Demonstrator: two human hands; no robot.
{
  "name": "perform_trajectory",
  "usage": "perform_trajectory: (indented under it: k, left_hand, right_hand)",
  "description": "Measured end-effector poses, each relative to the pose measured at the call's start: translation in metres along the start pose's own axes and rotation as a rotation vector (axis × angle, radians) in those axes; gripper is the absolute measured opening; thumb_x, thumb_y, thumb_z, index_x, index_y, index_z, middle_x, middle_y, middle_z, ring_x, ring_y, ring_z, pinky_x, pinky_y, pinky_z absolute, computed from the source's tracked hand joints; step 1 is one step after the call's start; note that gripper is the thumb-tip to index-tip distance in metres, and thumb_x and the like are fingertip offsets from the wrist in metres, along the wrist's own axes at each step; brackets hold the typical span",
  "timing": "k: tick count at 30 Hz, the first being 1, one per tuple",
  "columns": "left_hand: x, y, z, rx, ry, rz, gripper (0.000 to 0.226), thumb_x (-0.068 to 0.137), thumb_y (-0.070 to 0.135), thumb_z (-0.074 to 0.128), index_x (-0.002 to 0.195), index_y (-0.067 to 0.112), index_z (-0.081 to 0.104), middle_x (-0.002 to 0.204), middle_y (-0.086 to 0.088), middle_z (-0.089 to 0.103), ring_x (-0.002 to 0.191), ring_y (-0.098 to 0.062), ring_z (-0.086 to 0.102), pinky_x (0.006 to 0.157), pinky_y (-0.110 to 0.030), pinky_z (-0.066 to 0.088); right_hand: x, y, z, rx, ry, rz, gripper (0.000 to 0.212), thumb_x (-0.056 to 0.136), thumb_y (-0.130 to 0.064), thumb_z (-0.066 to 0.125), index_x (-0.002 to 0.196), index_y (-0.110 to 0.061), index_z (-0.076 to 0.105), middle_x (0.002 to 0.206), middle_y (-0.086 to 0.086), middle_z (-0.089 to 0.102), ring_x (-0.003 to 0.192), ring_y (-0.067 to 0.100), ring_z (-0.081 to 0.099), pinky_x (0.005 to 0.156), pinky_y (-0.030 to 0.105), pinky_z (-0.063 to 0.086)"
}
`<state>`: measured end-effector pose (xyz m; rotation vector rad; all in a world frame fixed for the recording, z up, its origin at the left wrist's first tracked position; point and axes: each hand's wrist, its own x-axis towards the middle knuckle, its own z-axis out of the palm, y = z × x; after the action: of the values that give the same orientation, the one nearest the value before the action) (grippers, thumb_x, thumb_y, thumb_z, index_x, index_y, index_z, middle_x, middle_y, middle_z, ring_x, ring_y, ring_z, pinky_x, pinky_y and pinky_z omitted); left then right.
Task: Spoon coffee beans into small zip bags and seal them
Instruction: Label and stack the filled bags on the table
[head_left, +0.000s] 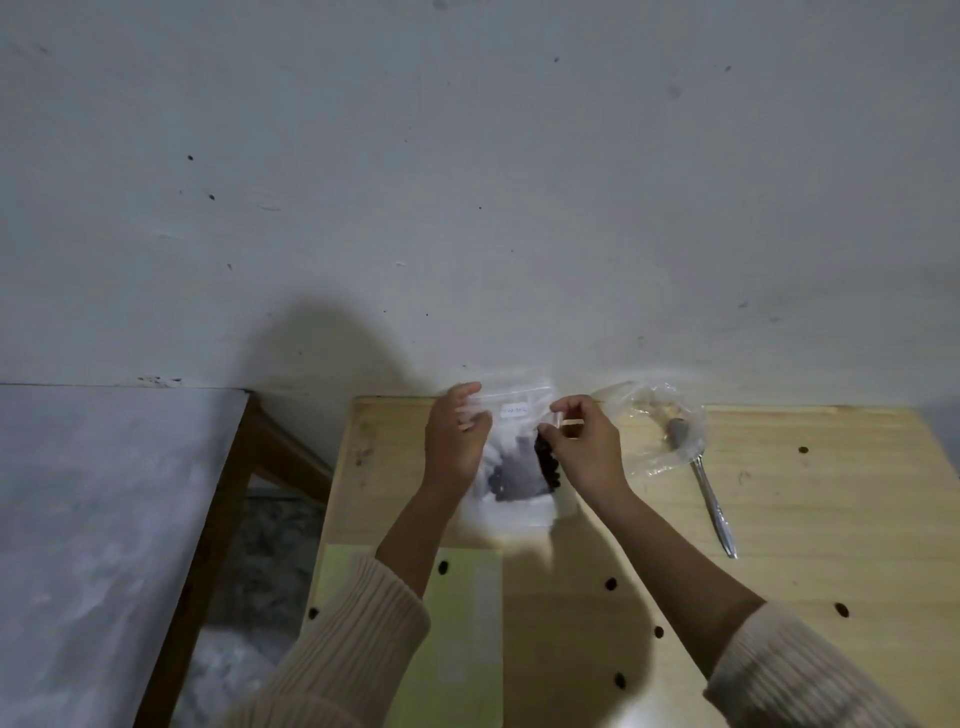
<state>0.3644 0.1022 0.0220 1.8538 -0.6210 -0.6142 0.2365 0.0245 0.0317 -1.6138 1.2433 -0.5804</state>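
Clear bag (514, 457) loaded with beans (546, 460), pinched at top by left grip (454, 441) and right grip (584, 447); spoon (711, 493) down on surface (831, 519); sealing likely left to do.

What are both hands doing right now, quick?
Left hand: holds the small clear plastic zip bag of dark coffee beans.
Right hand: pinches the same bag's top edge.
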Motion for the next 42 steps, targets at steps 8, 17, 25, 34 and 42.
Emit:
perform_trajectory:
  k: [8,17,25,34,42]
  left_hand:
    - [-0.008,-0.025,0.010,0.250,-0.063,0.026,0.038,0.087,0.004,0.057,0.124,0.008,0.054,0.129,-0.007,0.053,0.121,-0.019,0.046,0.100,-0.018,0.029]
    - [-0.007,-0.034,0.022,0.283,0.007,0.029,0.034,0.087,0.018,0.062,0.118,0.008,0.056,0.120,-0.008,0.054,0.113,-0.021,0.048,0.088,-0.012,0.028]
    - [0.006,-0.041,0.028,0.303,0.071,0.069,0.025,0.082,0.020,0.067,0.104,0.012,0.058,0.105,-0.004,0.057,0.101,-0.020,0.051,0.082,-0.023,0.038]
    - [0.022,-0.043,0.037,0.364,0.108,0.082,0.024,0.084,0.018,0.062,0.106,0.009,0.059,0.109,-0.006,0.060,0.103,-0.020,0.053,0.086,-0.022,0.036]
    - [0.028,-0.045,0.032,0.376,0.068,0.023,0.027,0.086,0.008,0.055,0.112,0.004,0.059,0.117,-0.011,0.058,0.110,-0.023,0.052,0.088,-0.015,0.030]
  right_hand:
    - [0.002,0.027,0.007,-0.280,-0.160,-0.068,0.031,0.086,-0.013,0.061,0.115,-0.009,0.056,0.117,0.009,0.053,0.103,0.017,0.052,0.090,0.021,0.041]
    - [-0.007,0.032,0.006,-0.322,-0.238,-0.135,0.033,0.086,-0.011,0.060,0.119,-0.013,0.057,0.124,0.012,0.046,0.106,0.016,0.048,0.088,0.007,0.027]
    - [-0.005,0.038,0.010,-0.363,-0.296,-0.216,0.042,0.086,-0.015,0.061,0.128,-0.017,0.055,0.108,0.004,0.029,0.109,0.029,0.045,0.097,0.017,0.031]
    - [0.000,0.041,0.024,-0.369,-0.227,-0.172,0.042,0.091,-0.023,0.055,0.133,-0.019,0.050,0.129,0.021,0.031,0.122,0.034,0.034,0.101,0.027,0.030]
    - [-0.001,0.038,0.025,-0.383,-0.238,-0.116,0.043,0.092,-0.024,0.053,0.133,-0.015,0.046,0.137,0.019,0.027,0.126,0.032,0.030,0.102,0.029,0.030]
